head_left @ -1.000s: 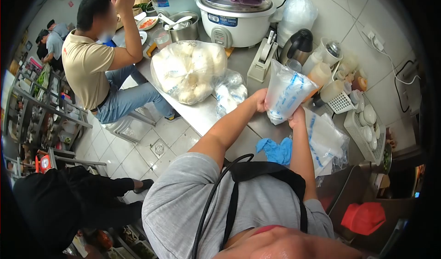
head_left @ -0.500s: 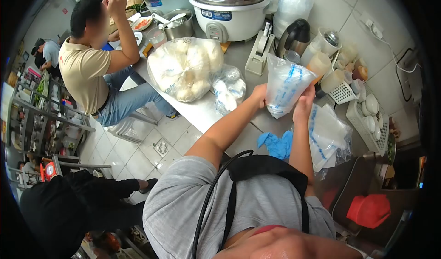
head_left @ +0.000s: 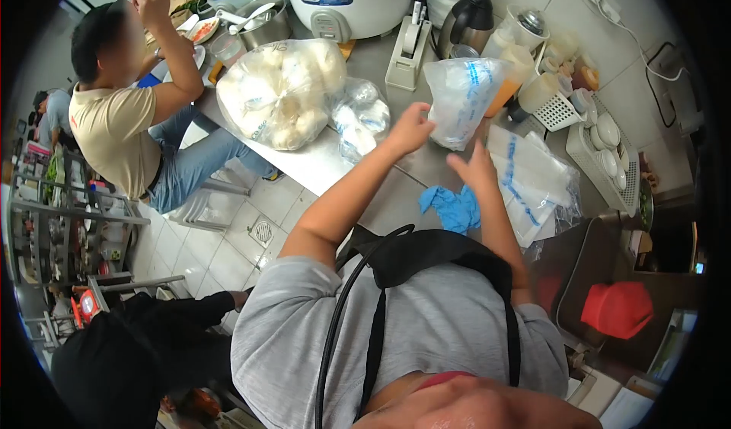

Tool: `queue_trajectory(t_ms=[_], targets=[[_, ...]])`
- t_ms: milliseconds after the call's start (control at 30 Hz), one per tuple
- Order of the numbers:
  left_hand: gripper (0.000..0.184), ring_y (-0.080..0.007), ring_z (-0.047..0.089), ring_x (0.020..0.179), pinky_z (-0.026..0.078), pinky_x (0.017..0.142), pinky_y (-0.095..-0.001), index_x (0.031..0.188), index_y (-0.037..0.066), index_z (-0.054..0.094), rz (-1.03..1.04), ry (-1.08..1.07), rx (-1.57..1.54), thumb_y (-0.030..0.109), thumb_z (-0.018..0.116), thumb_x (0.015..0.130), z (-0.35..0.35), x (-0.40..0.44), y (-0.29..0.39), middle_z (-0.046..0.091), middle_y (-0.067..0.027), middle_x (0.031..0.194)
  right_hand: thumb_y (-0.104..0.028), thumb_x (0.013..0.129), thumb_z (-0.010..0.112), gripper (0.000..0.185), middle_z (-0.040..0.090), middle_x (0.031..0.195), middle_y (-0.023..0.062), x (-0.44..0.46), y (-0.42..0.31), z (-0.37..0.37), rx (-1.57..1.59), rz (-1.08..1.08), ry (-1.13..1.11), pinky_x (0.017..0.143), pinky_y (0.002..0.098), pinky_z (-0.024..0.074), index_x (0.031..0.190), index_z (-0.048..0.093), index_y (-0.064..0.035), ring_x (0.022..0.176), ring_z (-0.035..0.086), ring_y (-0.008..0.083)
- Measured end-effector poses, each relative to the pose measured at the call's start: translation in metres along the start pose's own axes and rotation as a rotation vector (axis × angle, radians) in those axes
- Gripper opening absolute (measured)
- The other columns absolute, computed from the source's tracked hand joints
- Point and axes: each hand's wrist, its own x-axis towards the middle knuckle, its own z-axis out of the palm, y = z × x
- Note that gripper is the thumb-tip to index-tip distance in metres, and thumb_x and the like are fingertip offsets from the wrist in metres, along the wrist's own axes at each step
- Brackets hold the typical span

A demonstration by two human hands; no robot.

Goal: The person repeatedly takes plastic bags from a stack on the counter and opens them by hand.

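On a shiny metal table (head_left: 314, 161), many kitchen things are set out. A big white rice cooker (head_left: 346, 18) is placed at the back. A fat clear bag (head_left: 282, 98), packed with round white lumps, is set near the table's edge.

Two bare arms are stretched out over the table. The left hand (head_left: 412, 129) is held just beside the left side of a plastic bag (head_left: 461, 100). Its fingers are loosely parted and turned toward the bag; whether the bag is touched by them cannot be told. The right hand (head_left: 477, 169) is held lower, near the bag's bottom. Its thumb is stuck out to one side and its fingers are pointed up, with nothing gripped.

By the right arm, some flat bags (head_left: 525, 172) with blue print are spread on the table.

The plastic bag is seen between the hands and an orange bottle (head_left: 512, 76). It is cloudy, wrinkled and puffy, and blue marks are printed on it. It is made wide at the top and narrow at the bottom, and is tipped a little to the right. What is kept inside cannot be told.

Between the two arms, a crumpled blue glove (head_left: 451, 207) is left on the table.
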Motion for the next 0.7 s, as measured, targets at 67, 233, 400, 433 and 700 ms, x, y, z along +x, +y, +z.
queue_trajectory(t_ms=[67, 233, 400, 433, 700], targets=[[0.032, -0.0168, 0.051, 0.07, 0.043, 0.064, -0.0281, 0.1, 0.003, 0.048, 0.263, 0.14, 0.156, 0.014, 0.057, 0.072, -0.044, -0.012, 0.01, 0.052, -0.0083, 0.076, -0.036, 0.066, 0.062, 0.049, 0.05, 0.104, 0.0171, -0.035, 0.0, -0.028, 0.022, 0.09, -0.438, 0.075, 0.0392, 0.0395, 0.1, 0.052, -0.0028, 0.094, 0.048, 0.0342], [0.032, -0.0125, 0.049, 0.069, 0.041, 0.06, -0.024, 0.1, -0.002, 0.047, -0.077, 0.371, 0.002, 0.017, 0.055, 0.075, -0.123, -0.04, -0.004, 0.053, -0.0083, 0.077, -0.027, 0.068, 0.06, 0.022, 0.052, 0.082, 0.0103, -0.1, 0.014, 0.001, -0.234, -0.189, -0.133, 0.068, 0.0387, 0.0377, 0.081, 0.059, -0.0094, 0.082, 0.05, 0.026], [0.048, -0.0229, 0.05, 0.073, 0.041, 0.066, -0.0315, 0.102, -0.006, 0.045, -0.116, 0.414, 0.417, 0.026, 0.06, 0.07, -0.11, -0.049, -0.047, 0.052, -0.0157, 0.081, -0.02, 0.066, 0.059, 0.009, 0.047, 0.08, 0.0063, -0.047, -0.071, 0.008, 0.012, -0.546, -0.045, 0.068, 0.0389, 0.035, 0.068, 0.058, -0.0116, 0.081, 0.047, 0.0248], [0.048, -0.0276, 0.051, 0.078, 0.041, 0.07, -0.0343, 0.102, -0.006, 0.045, -0.14, 0.411, 0.41, 0.026, 0.059, 0.07, -0.107, -0.049, -0.054, 0.052, -0.0198, 0.085, -0.02, 0.066, 0.059, 0.008, 0.046, 0.081, 0.0054, -0.041, -0.092, 0.02, 0.101, -0.666, 0.057, 0.068, 0.0389, 0.0344, 0.068, 0.058, -0.0119, 0.082, 0.046, 0.0245], [0.048, -0.02, 0.049, 0.072, 0.041, 0.063, -0.0279, 0.108, -0.005, 0.039, -0.132, 0.369, 0.126, 0.017, 0.058, 0.07, -0.103, -0.065, -0.054, 0.045, -0.0195, 0.092, -0.016, 0.064, 0.061, 0.015, 0.048, 0.105, 0.0083, -0.006, -0.135, 0.084, -0.221, -0.588, 0.049, 0.089, 0.0526, 0.0216, 0.078, 0.062, -0.0116, 0.104, 0.037, 0.029]])
